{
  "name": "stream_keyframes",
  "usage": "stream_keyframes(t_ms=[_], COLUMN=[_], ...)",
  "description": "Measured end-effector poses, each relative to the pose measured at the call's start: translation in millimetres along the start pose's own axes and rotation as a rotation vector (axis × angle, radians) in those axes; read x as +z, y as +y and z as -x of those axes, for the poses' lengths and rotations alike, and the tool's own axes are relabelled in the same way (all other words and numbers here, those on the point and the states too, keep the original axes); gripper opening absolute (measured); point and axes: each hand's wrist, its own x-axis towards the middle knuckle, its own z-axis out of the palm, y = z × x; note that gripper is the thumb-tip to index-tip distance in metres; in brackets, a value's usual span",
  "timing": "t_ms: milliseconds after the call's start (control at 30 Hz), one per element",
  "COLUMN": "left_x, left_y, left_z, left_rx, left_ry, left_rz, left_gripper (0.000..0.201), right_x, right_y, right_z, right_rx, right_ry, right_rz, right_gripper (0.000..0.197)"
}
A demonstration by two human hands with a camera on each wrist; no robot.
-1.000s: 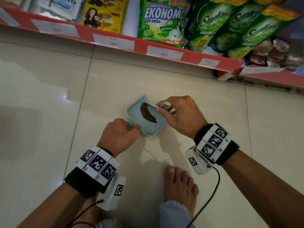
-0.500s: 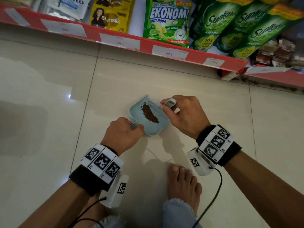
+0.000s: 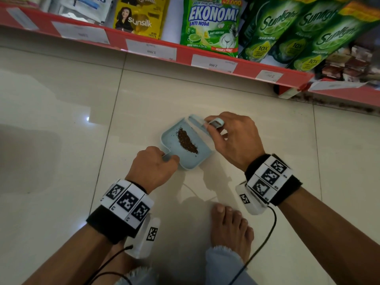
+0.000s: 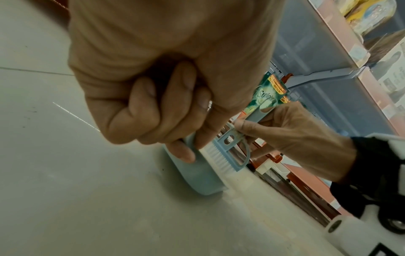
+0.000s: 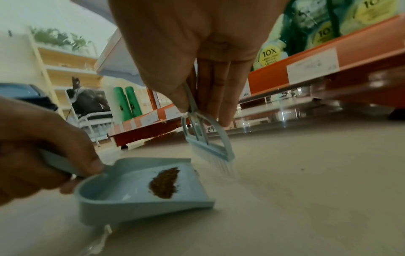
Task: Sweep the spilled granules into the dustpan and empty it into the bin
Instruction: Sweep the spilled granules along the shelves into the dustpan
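A small pale-blue dustpan (image 3: 171, 140) lies flat on the tiled floor with a streak of brown granules (image 3: 186, 141) inside it. My left hand (image 3: 153, 168) grips its short handle at the near-left corner. My right hand (image 3: 230, 138) pinches the handle of a small pale-blue brush (image 3: 198, 125), whose white bristles (image 5: 221, 164) stand on the floor at the pan's open edge. The granules (image 5: 164, 182) lie in a heap inside the dustpan (image 5: 105, 194). From the left wrist, the brush (image 4: 223, 152) stands just past the dustpan (image 4: 195, 176). No bin is in view.
A red shop shelf (image 3: 185, 52) with hanging detergent and shampoo sachets runs along the far side, close behind the dustpan. My bare foot (image 3: 230, 229) rests on the floor just behind my hands. Glossy cream tiles spread to the left and right.
The brush has moved from inside the pan out to its open edge. The granule heap and my left hand have stayed put.
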Motion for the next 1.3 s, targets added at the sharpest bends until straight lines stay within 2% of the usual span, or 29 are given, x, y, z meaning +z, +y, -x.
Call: stream_keyframes(t_ms=[67, 133, 233, 333, 433, 500, 600, 700, 800, 867, 933, 1000, 1033, 1100, 1200, 1300], left_x=[-0.1, -0.9, -2.9, -3.4, -3.8, -4.6, -5.6, -6.3, -6.8, -7.4, -7.9, -8.6, -9.1, -9.7, -10.0, -9.8], left_y=[-1.4, -1.8, -2.0, -3.9, -6.8, -8.0, -8.4, -9.0, -10.3, -10.3, -10.1, -9.8, -10.0, -10.6, -12.5, -14.6], left_z=[-0.1, -0.1, 0.4, 0.9, 2.7, 3.0, 3.3, 3.8, 4.1, 4.7, 5.6, 6.2, 6.1, 6.1, 6.6, 7.0], left_rx=[-0.001, -0.002, -0.011, -0.018, -0.016, -0.010, -0.008, -0.015, -0.013, -0.011, -0.007, -0.005, -0.005, -0.006, -0.011, -0.004], left_ry=[-0.003, -0.004, -0.004, -0.003, 0.003, 0.005, 0.009, 0.004, 0.004, 0.004, 0.002, 0.001, 0.002, -0.001, -0.001, -0.003], left_rz=[0.011, 0.013, 0.008, 0.006, 0.011, 0.017, 0.007, -0.009, -0.007, -0.002, -0.004, -0.005, -0.005, -0.009, -0.014, -0.004], left_gripper=[0.042, 0.042, 0.042, 0.042, 0.042, 0.043, 0.044, 0.045, 0.044, 0.044, 0.044, 0.044, 0.044, 0.045, 0.045, 0.046], right_x=[-1.8, -0.1, 4.8, 3.4, -0.7, 1.0, 6.8, 7.8, 6.0, 5.1, 6.7, 9.6, 10.2, 9.5, 5.6, 6.3], right_y=[0.6, -0.3, -3.3, -5.4, -4.4, -3.4, -5.1, -9.0, -9.2, -7.8, -8.2, -9.5, -11.3, -12.8, -12.0, -11.6], right_z=[-1.8, -1.5, 1.2, -0.8, -5.5, -7.0, -3.5, -0.8, -2.0, -1.9, 0.9, 4.7, 6.2, 6.7, 3.7, 2.5], right_rx=[-0.009, -0.014, -0.017, -0.019, -0.022, -0.007, 0.004, 0.025, 0.024, 0.009, -0.015, -0.030, -0.022, -0.005, -0.004, -0.008], right_ry=[0.011, -0.055, -0.160, -0.055, 0.021, -0.034, -0.152, -0.037, 0.070, 0.059, -0.032, -0.125, -0.127, -0.037, 0.049, -0.097], right_rz=[0.110, 0.172, 0.030, -0.056, 0.078, 0.186, 0.071, -0.090, -0.016, 0.109, 0.181, 0.105, 0.034, -0.043, 0.093, 0.228], right_gripper=[0.022, 0.023, 0.026, 0.026, 0.022, 0.024, 0.029, 0.026, 0.021, 0.020, 0.021, 0.024, 0.025, 0.024, 0.022, 0.029])
